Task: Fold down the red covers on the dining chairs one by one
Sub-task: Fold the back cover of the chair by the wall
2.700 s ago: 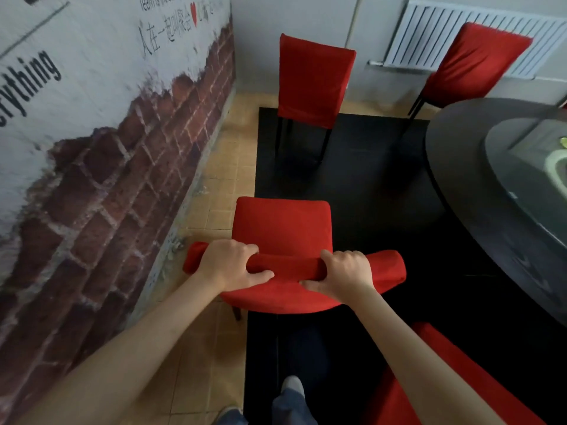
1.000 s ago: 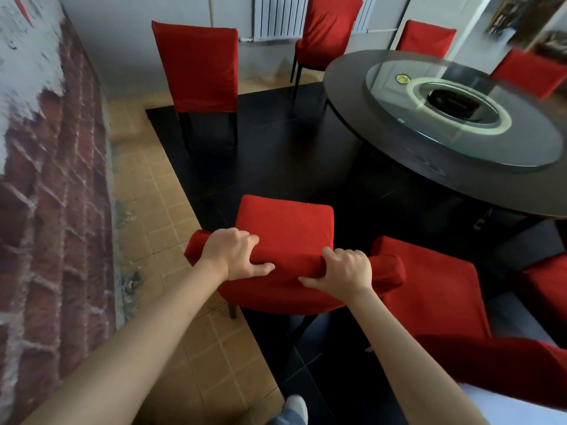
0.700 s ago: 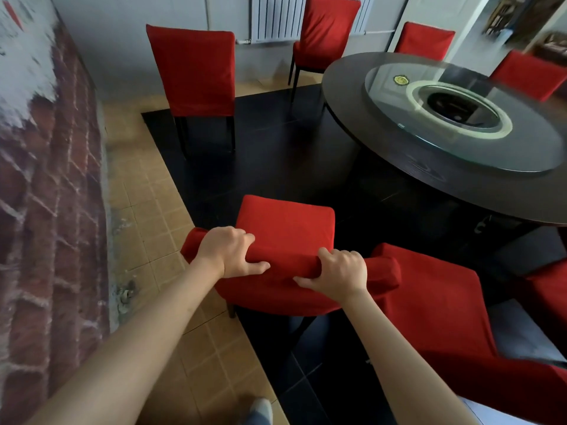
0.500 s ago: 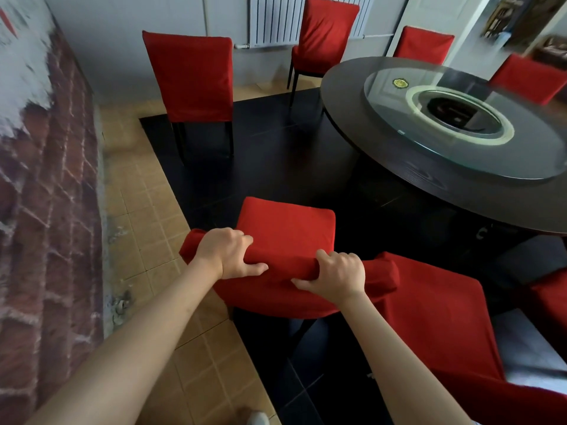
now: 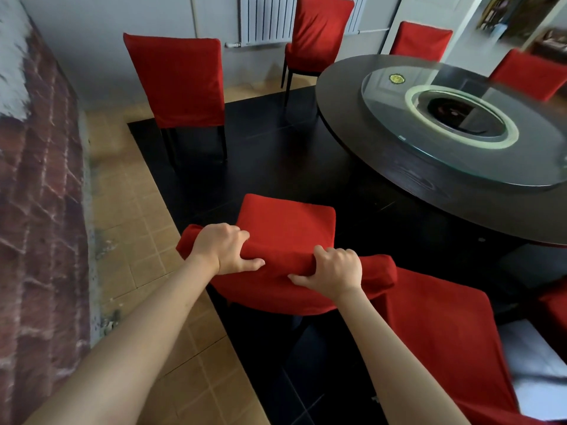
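Observation:
A dining chair with a red cover stands right in front of me, seen from behind and above. Both hands grip the covered top edge of its backrest. My left hand curls over the left part of that edge, thumb toward me. My right hand curls over the right part. The red fabric is bunched into a roll under my fingers. A second red-covered chair stands close at the right, its cover hanging down.
A round dark table with a glass turntable fills the right. Several more red-covered chairs stand around it, one ahead by the wall. A brick-pattern wall runs along the left. A radiator hangs at the back.
My view has swung right from the brick wall toward the table and shifted slightly. Both hands keep the same grip on the chair's backrest edge.

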